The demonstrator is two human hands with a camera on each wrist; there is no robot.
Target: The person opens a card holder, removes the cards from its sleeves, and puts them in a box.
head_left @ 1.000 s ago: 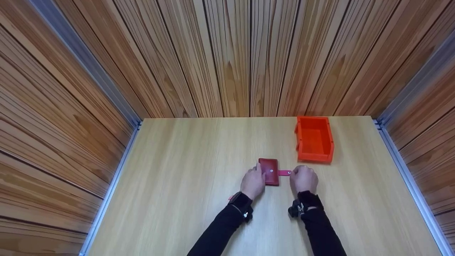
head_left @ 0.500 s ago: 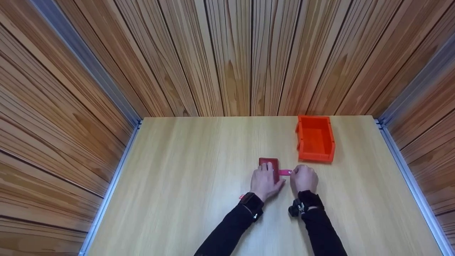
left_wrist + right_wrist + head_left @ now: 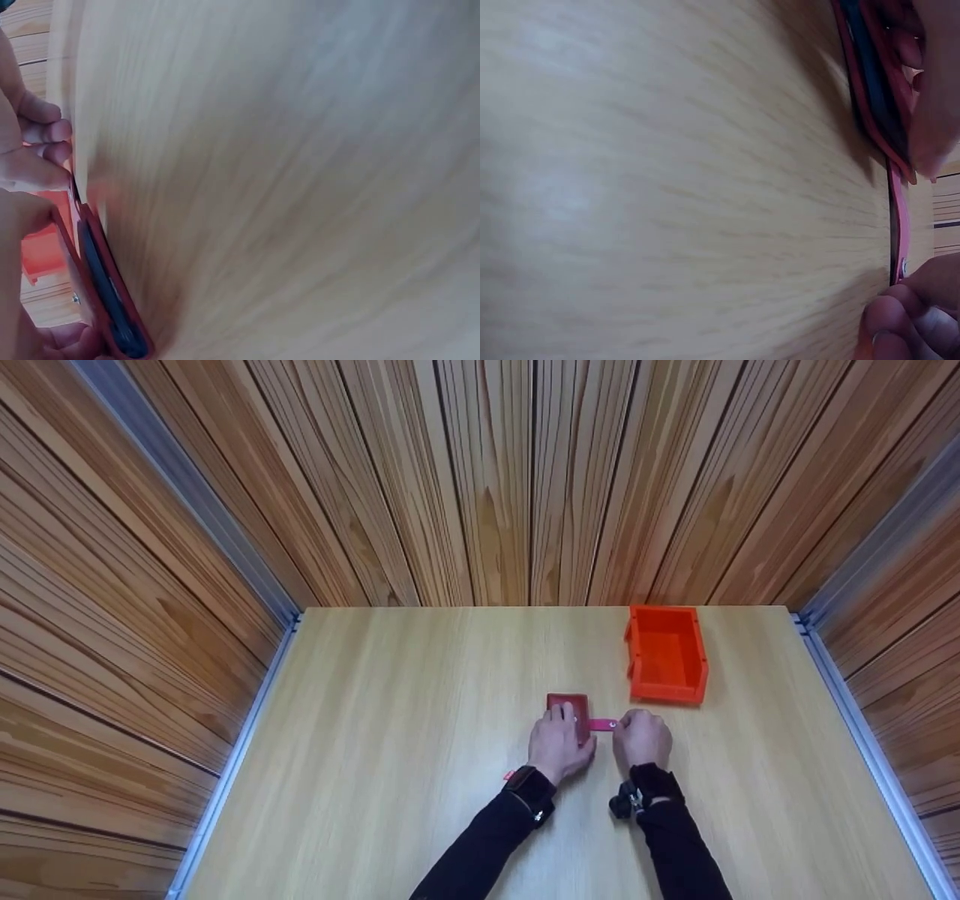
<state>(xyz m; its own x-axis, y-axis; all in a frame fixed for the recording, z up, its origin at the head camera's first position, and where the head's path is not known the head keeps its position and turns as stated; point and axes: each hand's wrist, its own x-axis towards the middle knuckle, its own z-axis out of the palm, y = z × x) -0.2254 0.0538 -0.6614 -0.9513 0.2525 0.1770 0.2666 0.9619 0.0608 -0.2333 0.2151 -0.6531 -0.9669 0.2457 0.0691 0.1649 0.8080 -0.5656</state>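
A dark red wallet (image 3: 581, 706) with a pink snap strap (image 3: 601, 724) lies on the wooden table. Over its front my left hand (image 3: 558, 744) rests, fingers stretched across the cover and thumb at the right edge. In the left wrist view, the wallet (image 3: 112, 300) is seen edge-on, with dark layers inside; the thumb touches the cover's edge. My right hand (image 3: 643, 739) pinches the free end of the strap, drawn out to the right. The right wrist view shows the strap (image 3: 901, 217) between wallet and fingertips, its metal snap just above them.
Behind the right hand stands an orange open bin (image 3: 667, 656) near the table's back edge. Wood-panelled walls (image 3: 480, 510) with metal corner rails (image 3: 225, 750) enclose the table (image 3: 375, 720) at the back and sides.
My left hand has shifted right from the wallet's left edge onto its front, fingers now spread over the cover. The right hand keeps pinching the strap in the same spot.
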